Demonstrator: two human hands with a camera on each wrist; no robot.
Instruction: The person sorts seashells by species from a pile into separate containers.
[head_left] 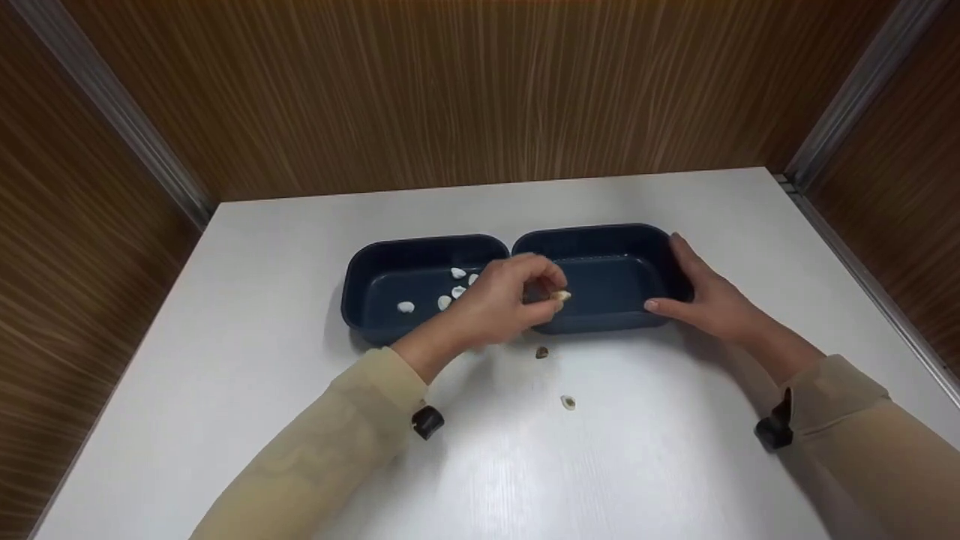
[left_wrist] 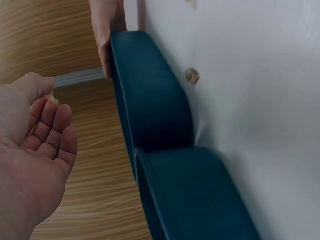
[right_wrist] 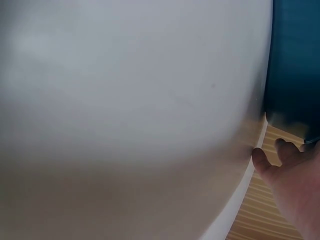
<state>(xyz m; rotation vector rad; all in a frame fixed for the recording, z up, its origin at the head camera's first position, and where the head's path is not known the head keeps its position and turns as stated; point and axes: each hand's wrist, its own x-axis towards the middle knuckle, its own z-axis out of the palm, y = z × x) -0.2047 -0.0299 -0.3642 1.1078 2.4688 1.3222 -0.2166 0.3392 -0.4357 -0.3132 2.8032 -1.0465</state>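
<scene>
My left hand (head_left: 499, 304) pinches a small yellowish shell (head_left: 561, 296) between thumb and fingertips, above the inner side of the right blue bin (head_left: 600, 324). In the left wrist view just a sliver of this shell (left_wrist: 51, 95) shows at the fingertips. My right hand (head_left: 709, 300) rests against the right end of that bin, its fingers fairly straight and the thumb by the near rim. Several small white shells (head_left: 406, 307) lie in the left blue bin (head_left: 360, 330), partly hidden by my left hand.
A small brown shell (head_left: 541, 352) lies on the white table (head_left: 262, 420) in front of the bins. Nearer to me is a pale shell (head_left: 568, 403) with a dark middle. The bins stand side by side, before a wood-grain back panel (head_left: 480, 97).
</scene>
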